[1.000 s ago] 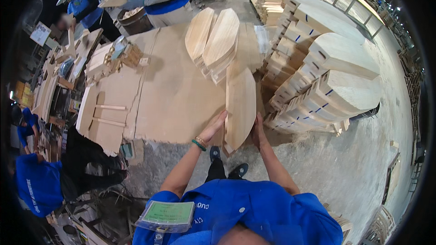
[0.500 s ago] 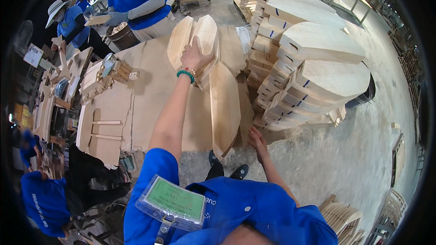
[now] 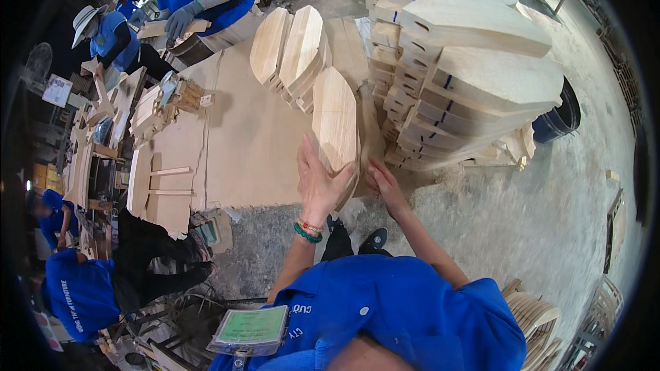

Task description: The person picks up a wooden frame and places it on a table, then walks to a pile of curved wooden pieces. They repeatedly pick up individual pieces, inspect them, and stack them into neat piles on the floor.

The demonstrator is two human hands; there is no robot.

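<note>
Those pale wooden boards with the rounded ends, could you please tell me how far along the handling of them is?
A few rounded pale boards already stand on edge on the plywood-topped table. In hand: the left hand and right hand hold another rounded pale wooden board upright. Left: the tall stack of similar boards beside the table.

One head-worn fisheye looks steeply down, close over the worktable.

A low plywood work platform carries leaning rounded wooden panels at its far edge, small wood blocks and flat boards along its left side.
</note>
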